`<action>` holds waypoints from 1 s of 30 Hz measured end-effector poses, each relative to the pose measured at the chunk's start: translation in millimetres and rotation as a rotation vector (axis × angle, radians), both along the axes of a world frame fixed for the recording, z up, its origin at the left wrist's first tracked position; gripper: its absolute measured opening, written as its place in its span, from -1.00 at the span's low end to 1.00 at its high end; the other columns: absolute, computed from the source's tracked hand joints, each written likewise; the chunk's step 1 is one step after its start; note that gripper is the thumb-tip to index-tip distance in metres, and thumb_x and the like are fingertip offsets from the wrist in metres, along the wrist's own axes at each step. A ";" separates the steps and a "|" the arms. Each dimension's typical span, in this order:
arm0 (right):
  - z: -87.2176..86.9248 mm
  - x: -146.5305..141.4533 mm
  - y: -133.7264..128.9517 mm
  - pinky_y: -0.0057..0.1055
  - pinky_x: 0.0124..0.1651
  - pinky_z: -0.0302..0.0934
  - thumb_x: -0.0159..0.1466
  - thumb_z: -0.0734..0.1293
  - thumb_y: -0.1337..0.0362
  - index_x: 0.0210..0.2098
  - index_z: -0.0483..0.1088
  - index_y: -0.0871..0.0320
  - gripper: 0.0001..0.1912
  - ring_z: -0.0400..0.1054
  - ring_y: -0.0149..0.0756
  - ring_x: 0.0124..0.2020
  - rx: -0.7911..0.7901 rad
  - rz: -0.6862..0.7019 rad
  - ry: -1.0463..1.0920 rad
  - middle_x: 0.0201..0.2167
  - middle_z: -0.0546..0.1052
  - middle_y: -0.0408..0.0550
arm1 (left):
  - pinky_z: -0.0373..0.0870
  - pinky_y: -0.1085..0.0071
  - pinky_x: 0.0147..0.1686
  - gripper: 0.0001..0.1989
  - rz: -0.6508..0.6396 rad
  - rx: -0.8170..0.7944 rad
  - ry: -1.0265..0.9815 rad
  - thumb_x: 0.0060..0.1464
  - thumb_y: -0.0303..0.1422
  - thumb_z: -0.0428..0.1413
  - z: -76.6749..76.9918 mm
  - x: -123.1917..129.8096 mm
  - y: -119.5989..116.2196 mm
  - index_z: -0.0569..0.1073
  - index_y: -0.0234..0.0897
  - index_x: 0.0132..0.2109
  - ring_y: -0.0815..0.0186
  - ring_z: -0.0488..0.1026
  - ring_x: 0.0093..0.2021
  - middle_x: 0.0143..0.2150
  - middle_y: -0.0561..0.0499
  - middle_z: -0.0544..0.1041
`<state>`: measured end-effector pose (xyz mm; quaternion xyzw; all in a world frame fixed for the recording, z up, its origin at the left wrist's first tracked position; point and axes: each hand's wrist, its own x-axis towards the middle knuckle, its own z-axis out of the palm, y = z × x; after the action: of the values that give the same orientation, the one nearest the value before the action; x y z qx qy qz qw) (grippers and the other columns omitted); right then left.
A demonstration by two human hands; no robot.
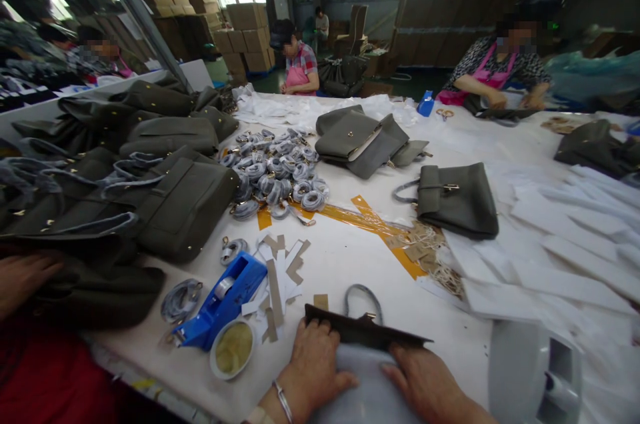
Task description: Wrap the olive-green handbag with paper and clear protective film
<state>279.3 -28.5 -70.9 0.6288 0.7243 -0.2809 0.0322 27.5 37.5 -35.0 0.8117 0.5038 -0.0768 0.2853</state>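
A dark olive handbag (pixel 350 327) is at the table's front edge, right in front of me. Its wrapped handle loop (pixel 364 291) stands up on the far side. My left hand (pixel 316 361) has its fingers curled on the bag's left edge, thumb stretched inward; a bangle is on the wrist. My right hand (pixel 425 374) grips the right part of the same edge, fingertips partly hidden. Between the two hands a pale, translucent sheet (pixel 367 381) covers the near side of the bag.
Left of my hands are a blue tape dispenser (pixel 227 301), a small bowl (pixel 233 349) and card strips (pixel 275 277). Beyond are coiled straps (pixel 280 167), more handbags (pixel 457 201) and tags (pixel 425 244). A grey device (pixel 520 371) stands right. A co-worker's hand (pixel 27 277) touches bags at left.
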 end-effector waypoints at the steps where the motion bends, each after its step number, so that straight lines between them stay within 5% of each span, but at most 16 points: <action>1: -3.7 3.3 -2.2 -0.20 -0.08 0.35 0.43 0.13 0.06 -0.13 0.52 0.12 -0.61 0.54 -0.01 -0.14 0.009 -0.015 -0.001 -0.19 0.63 0.10 | 0.05 -0.16 0.27 -0.27 0.016 0.005 0.007 -0.10 0.28 0.17 -0.5 -1.8 -0.5 0.54 -0.22 0.00 -0.14 0.35 0.14 0.06 -0.23 0.50; 6: -26.7 11.8 -13.7 -0.22 -0.12 0.36 0.46 0.05 0.11 -0.16 0.50 0.12 -0.57 0.55 -0.04 -0.17 0.089 -0.109 -0.006 -0.22 0.64 0.09 | 0.23 -0.09 0.18 -0.23 0.103 -0.046 0.049 -0.09 0.28 0.15 2.2 -5.9 2.5 0.53 -0.24 0.05 -0.19 0.33 0.17 0.12 -0.28 0.47; 13: -61.4 21.4 -38.5 -0.24 -0.24 0.35 0.48 0.06 0.00 -0.05 0.40 0.14 -0.57 0.52 -0.10 -0.30 0.417 -0.221 -0.131 -0.29 0.60 0.09 | 0.31 -0.02 0.14 -0.22 0.200 -0.020 0.065 -0.08 0.27 0.15 -2.8 -7.1 4.2 0.53 -0.26 0.06 -0.13 0.35 0.12 0.09 -0.25 0.49; 22: -37.3 36.9 -59.0 0.03 -0.15 0.34 0.37 0.18 0.05 0.07 0.39 0.17 -0.57 0.45 0.17 -0.04 0.647 -0.146 -0.272 0.05 0.50 0.28 | 0.29 0.05 0.16 -0.30 0.299 0.011 0.121 0.05 0.17 0.11 -5.1 -12.1 3.6 0.51 -0.34 0.07 -0.09 0.35 0.12 0.10 -0.26 0.46; 30: -5.7 14.2 -32.8 -0.28 0.08 0.31 0.32 0.31 0.25 0.14 0.39 0.12 -0.61 0.44 -0.13 0.03 0.734 0.272 0.095 0.05 0.56 0.09 | 0.30 0.02 0.12 -0.30 0.281 0.040 0.125 0.03 0.18 0.12 -12.1 -10.2 5.0 0.50 -0.33 0.07 -0.10 0.37 0.09 0.08 -0.26 0.46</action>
<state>293.5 -61.3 -76.6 0.4834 0.8539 -0.0252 -0.1912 17.3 42.4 -47.1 0.7323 0.6308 -0.0765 0.2449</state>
